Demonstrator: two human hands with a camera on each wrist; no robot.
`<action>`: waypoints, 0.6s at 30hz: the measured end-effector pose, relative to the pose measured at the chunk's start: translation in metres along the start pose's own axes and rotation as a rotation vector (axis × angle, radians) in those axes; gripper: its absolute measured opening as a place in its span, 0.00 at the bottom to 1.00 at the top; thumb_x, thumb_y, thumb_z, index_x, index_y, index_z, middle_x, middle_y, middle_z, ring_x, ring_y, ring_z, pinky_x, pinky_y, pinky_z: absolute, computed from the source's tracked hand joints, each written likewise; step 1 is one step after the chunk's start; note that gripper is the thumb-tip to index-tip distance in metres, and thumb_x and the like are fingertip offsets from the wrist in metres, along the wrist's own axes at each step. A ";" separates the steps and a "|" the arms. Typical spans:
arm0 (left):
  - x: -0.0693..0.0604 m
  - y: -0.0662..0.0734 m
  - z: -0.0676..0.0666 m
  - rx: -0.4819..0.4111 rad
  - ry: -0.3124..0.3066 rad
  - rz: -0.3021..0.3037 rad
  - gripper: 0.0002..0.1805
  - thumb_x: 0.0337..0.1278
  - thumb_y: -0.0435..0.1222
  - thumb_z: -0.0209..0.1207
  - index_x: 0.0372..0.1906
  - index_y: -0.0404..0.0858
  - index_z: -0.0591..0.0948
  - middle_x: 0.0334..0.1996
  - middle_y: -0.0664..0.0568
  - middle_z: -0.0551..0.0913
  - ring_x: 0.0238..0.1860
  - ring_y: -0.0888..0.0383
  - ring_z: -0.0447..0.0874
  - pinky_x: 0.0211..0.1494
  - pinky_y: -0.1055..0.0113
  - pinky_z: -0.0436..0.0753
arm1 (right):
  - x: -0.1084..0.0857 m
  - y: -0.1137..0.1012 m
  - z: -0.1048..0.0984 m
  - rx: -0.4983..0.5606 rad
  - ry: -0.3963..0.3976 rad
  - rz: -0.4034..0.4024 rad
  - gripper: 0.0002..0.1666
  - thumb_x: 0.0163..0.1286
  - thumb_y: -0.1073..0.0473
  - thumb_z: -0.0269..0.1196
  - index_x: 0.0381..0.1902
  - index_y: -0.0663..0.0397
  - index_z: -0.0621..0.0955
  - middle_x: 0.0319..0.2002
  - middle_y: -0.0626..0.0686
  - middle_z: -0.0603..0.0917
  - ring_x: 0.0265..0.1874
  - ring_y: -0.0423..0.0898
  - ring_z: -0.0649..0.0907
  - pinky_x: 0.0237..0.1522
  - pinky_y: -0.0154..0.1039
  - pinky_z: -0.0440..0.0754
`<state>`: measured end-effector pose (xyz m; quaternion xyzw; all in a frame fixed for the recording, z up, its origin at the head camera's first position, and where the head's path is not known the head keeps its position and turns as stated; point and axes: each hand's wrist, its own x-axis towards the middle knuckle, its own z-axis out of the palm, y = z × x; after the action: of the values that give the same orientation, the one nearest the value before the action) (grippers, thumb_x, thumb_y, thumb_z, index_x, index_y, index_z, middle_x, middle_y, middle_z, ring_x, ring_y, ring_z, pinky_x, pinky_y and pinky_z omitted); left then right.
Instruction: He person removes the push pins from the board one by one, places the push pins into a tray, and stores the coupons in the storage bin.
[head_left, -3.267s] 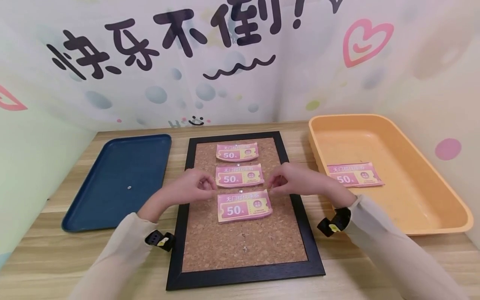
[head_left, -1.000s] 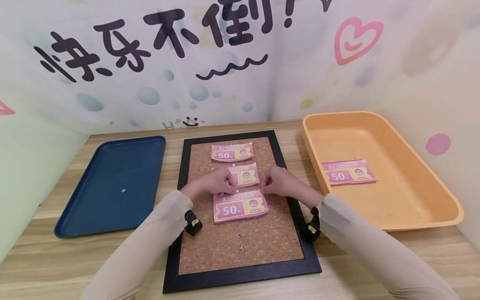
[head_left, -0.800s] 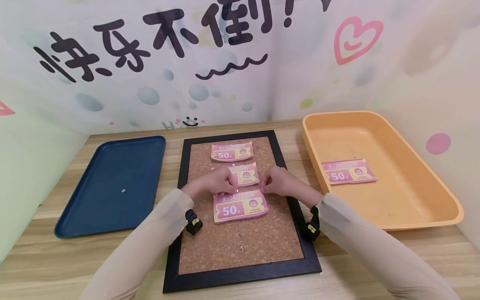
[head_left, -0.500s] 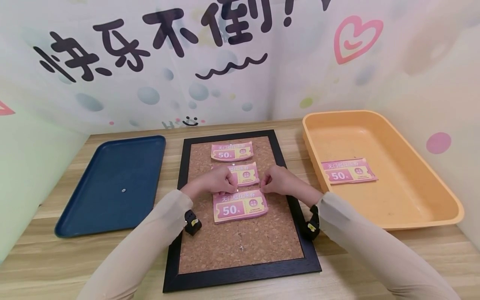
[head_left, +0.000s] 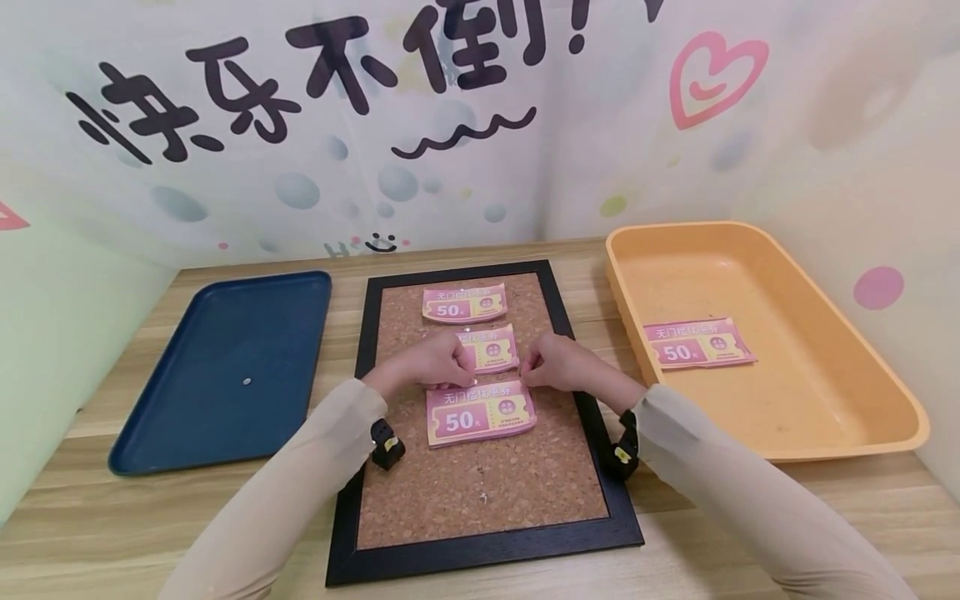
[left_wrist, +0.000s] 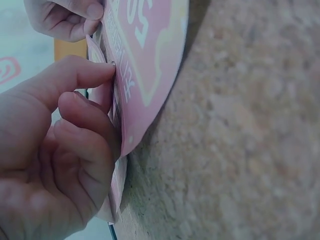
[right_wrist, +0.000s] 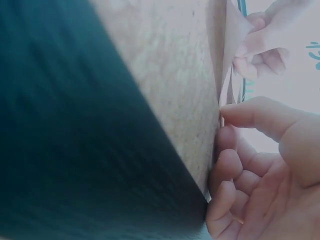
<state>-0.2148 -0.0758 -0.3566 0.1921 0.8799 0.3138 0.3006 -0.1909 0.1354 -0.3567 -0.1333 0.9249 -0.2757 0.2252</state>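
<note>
On the cork board: we find three pink coupons in a column, with both hands at the top edge of the nearest coupon.
Step in hand: we judge it to be pinning this coupon by its top edge; a small pin head shows at the left fingertips.
Left hand: grip nearly closed, thumb and fingers pinching the top edge beside the pin; we cannot tell whether the point is in the cork.
Right hand: grip closed to a fine pinch at the upper right corner.
Nearest coupon: lies printed side up below both grips, just beneath the middle coupon; its free edge curls off the cork.
Next move: in our view, a straight press on the pin, the right corner held steady.
Blue tray: we note one spare pin.
Orange tray: we note one loose coupon.
</note>
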 end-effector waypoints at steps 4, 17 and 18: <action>-0.001 0.001 -0.001 -0.004 -0.018 0.003 0.08 0.53 0.33 0.61 0.22 0.36 0.80 0.12 0.54 0.70 0.12 0.62 0.64 0.17 0.73 0.62 | -0.001 0.000 0.000 -0.002 0.003 -0.013 0.03 0.59 0.62 0.64 0.27 0.56 0.82 0.23 0.49 0.79 0.22 0.43 0.74 0.25 0.33 0.69; 0.001 0.003 -0.003 0.047 -0.071 0.057 0.14 0.55 0.32 0.58 0.15 0.37 0.76 0.09 0.55 0.67 0.11 0.63 0.63 0.16 0.74 0.61 | -0.001 0.001 0.001 -0.017 -0.004 -0.021 0.03 0.60 0.62 0.63 0.28 0.55 0.83 0.23 0.49 0.78 0.22 0.43 0.74 0.25 0.33 0.69; 0.001 0.003 -0.003 0.053 -0.074 0.060 0.15 0.56 0.32 0.58 0.15 0.37 0.76 0.09 0.55 0.67 0.10 0.63 0.62 0.16 0.74 0.61 | -0.001 0.001 0.001 -0.020 -0.004 -0.023 0.03 0.60 0.63 0.63 0.28 0.55 0.83 0.23 0.49 0.78 0.22 0.43 0.74 0.25 0.33 0.68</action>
<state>-0.2166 -0.0746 -0.3534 0.2380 0.8699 0.2922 0.3184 -0.1895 0.1359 -0.3572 -0.1465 0.9256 -0.2688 0.2225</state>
